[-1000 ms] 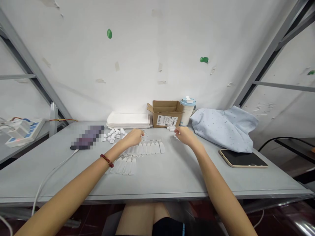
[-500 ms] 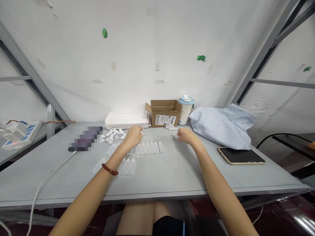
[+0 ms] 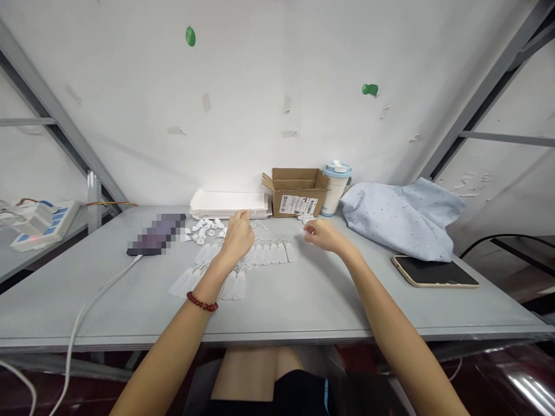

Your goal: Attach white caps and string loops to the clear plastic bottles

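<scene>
White string tags (image 3: pixel 266 253) are laid beside the left hand (image 3: pixel 236 237); the right hand (image 3: pixel 323 236) is held near a cardboard box (image 3: pixel 297 193); neither grip can be told.

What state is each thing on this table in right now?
Left hand: raised, fingers pinched together near a stack of white sheets.
Right hand: fingers curled, close to a small white piece.
White tags: lying flat in rows.
Cardboard box: flaps open.
Tumbler: upright, lid on.
Blue cloth: crumpled.
Phone or tablet: face up, screen dark.
Power strip: red light lit.
</scene>
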Demonstrator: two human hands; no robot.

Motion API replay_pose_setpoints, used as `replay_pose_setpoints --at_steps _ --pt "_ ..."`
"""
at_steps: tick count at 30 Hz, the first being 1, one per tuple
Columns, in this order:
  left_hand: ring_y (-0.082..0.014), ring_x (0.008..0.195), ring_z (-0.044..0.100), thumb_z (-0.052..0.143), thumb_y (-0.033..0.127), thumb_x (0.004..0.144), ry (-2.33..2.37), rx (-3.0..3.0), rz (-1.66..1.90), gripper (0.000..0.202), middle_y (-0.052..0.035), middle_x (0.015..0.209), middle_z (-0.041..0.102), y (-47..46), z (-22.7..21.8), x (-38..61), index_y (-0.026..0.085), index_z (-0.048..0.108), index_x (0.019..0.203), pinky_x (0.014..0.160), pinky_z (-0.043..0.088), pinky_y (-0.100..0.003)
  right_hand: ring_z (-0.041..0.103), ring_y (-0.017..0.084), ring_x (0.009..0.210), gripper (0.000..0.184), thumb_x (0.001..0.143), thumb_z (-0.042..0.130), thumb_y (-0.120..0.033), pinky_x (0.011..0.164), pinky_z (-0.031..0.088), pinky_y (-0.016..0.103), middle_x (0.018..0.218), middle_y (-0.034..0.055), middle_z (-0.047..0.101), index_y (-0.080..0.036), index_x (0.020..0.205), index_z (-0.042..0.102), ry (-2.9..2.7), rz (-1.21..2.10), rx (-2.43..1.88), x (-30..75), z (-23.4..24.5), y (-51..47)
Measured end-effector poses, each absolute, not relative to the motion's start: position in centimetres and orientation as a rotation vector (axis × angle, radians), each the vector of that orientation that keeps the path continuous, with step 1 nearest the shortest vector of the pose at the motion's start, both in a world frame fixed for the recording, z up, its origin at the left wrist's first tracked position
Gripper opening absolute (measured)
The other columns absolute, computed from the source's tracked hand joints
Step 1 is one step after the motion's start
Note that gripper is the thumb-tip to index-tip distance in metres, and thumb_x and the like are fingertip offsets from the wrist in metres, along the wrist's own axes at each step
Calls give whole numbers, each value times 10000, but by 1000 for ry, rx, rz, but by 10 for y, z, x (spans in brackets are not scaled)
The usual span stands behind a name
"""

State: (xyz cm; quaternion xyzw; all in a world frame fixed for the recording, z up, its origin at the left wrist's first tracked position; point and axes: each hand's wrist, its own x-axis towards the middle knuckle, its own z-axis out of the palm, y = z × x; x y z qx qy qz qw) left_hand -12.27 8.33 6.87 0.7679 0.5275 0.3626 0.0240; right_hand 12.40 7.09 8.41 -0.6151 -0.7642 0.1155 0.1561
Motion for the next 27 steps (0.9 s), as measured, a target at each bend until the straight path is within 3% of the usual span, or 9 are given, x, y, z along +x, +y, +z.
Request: replay_pose_setpoints --at_steps 6,11,15,27 --pt "-253 1126 495 348 45 782 1533 2432 1104 432 -138 1171 574 74 75 -116 89 558 1157 986 393 -431 583 146 744 193 779 557 -223 676 437 263 894 70 658 -127 936 618 -2068 471 -1423 98 82 63" --pt "-228 1043 551 411 177 860 1394 2412 1154 269 -91 1091 640 61 80 -106 144 621 1026 896 462 -390 613 141 722 241 790 569 -310 565 487 249 946 64 642 -145 961 608 -1859 878 -1181 76 81 52" --pt "-218 975 576 462 162 845 1353 2414 1210 192 -76 1001 662 57 80 -102 155 630 938 847 477 -371 598 128 694 268 779 586 -323 534 499 238 910 65 634 -134 967 615 -1755 1034 -1099 66 83 45" --pt "-230 909 537 463 89 821 1367 2572 1197 171 -75 892 633 57 76 -102 163 618 826 800 464 -387 592 123 692 276 756 619 -341 556 501 239 836 46 635 -140 945 633 -1700 1082 -1019 65 86 44"
